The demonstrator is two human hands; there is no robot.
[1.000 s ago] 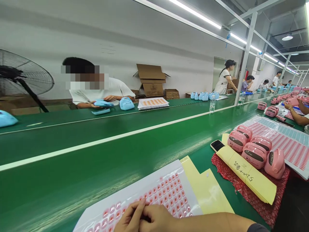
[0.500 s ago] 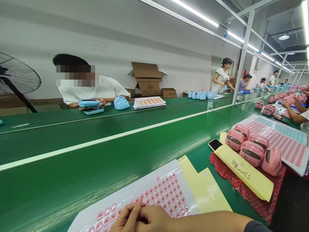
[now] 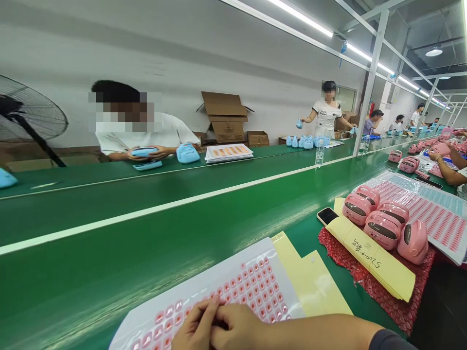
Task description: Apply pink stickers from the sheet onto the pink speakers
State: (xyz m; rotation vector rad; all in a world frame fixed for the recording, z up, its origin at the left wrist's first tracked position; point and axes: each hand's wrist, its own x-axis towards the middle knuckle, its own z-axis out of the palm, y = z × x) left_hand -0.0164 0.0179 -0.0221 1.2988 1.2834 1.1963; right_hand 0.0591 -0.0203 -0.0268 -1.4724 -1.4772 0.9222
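My left hand (image 3: 196,323) and my right hand (image 3: 236,324) meet at the bottom middle, closed and pressed against each other. Whatever their fingers might hold is hidden from view. Beneath them lies a white sheet of small pink stickers (image 3: 268,287), with bare gaps along its upper rows. A yellow paper sheet (image 3: 321,287) sticks out from under its right side. My right forearm crosses over the lower edge of both.
Right of me, pink rounded plastic cases (image 3: 382,228) and folded yellow paper (image 3: 368,255) rest on red bubble wrap (image 3: 412,308), beside a phone (image 3: 327,216). A green conveyor belt (image 3: 164,248) runs ahead. Across it, a co-worker (image 3: 171,129) handles a blue case (image 3: 145,151).
My hands stay clasped over the sticker sheet; the view shifts slightly. Across the belt, the co-worker draws the blue case closer, and a standing person farther back turns and lifts a blue item.
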